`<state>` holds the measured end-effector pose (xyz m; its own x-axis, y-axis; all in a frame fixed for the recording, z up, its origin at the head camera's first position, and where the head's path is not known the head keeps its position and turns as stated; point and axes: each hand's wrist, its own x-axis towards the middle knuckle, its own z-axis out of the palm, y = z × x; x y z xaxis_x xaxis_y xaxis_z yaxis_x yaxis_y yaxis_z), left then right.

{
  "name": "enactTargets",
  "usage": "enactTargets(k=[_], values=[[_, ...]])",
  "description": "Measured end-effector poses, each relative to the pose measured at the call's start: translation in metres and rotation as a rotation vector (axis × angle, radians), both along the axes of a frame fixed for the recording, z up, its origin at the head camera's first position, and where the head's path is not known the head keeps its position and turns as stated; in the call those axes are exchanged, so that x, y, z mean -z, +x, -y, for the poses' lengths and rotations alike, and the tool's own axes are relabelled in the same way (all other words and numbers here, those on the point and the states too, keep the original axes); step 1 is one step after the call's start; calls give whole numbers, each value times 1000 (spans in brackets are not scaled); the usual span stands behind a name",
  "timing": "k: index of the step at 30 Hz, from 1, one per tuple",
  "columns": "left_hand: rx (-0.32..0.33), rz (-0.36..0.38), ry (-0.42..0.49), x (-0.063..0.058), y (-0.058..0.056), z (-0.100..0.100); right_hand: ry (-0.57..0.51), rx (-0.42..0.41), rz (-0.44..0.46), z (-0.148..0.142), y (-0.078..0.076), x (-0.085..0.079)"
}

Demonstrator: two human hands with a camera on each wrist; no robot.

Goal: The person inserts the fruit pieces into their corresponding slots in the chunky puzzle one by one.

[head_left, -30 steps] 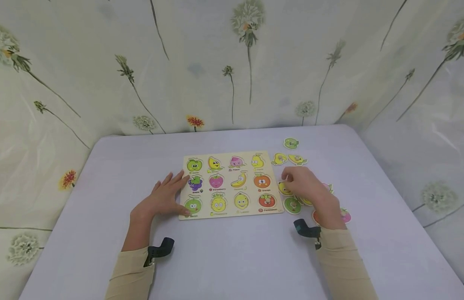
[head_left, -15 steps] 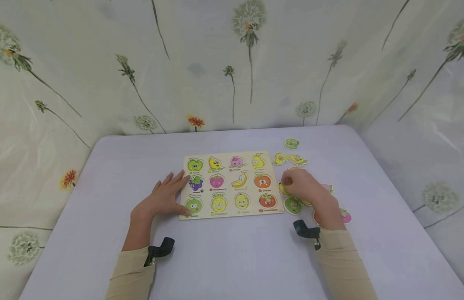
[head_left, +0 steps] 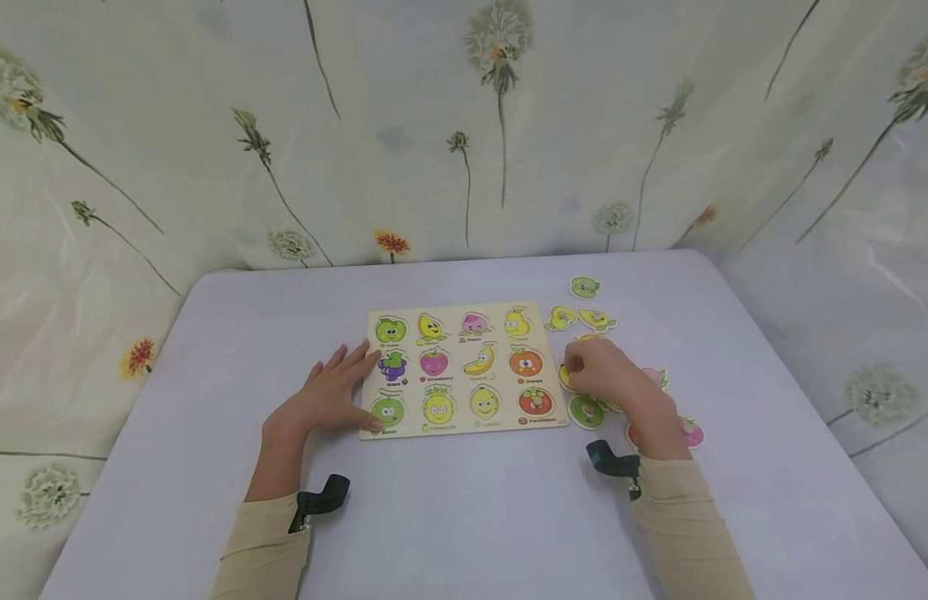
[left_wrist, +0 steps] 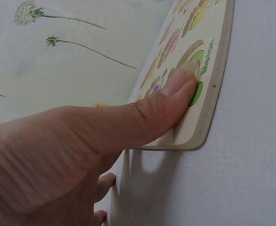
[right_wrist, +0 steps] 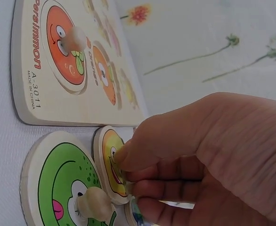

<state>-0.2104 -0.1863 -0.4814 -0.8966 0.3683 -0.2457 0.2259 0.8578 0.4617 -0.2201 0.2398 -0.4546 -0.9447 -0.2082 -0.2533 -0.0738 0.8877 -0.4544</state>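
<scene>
Board (head_left: 460, 408) flat in mid-table (head_left: 464, 508), and over on its left the left hand (head_left: 324, 400) is spread wide, thumb pressing down on the near corner: a steadying job, by the look of it. All eyes to the right! Just off the board's right edge, the right hand (head_left: 609, 371) has its fingers curled and its thumb on the yellow piece (right_wrist: 109, 157). Looks like a pinch on the knob, though that spot is hidden. Which fruit? Can't tell, the hand covers too much. Near green piece (right_wrist: 62, 181) lies just beside it, others scattered farther and to the right. On the board, the persimmon piece (right_wrist: 62, 59) sits in place at the near right, while the orange slot (head_left: 525, 362) shows no knob. So this reads as the pick-up step; the next move calls for a clean lift past the neighbours, then lining up outline with slot.
</scene>
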Motion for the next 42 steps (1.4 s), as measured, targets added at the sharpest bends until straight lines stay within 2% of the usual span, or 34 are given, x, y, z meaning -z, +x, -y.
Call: enactTargets(k=[22, 37, 42], values=[[-2, -1, 13, -1, 1, 0, -20, 42, -47, 7, 0, -5], [1, -6, 19, -2, 2, -1, -28, -17, -101, 20, 0, 0], [-1, -4, 10, -4, 2, -1, -38, -22, -92, 26, 2, -1]])
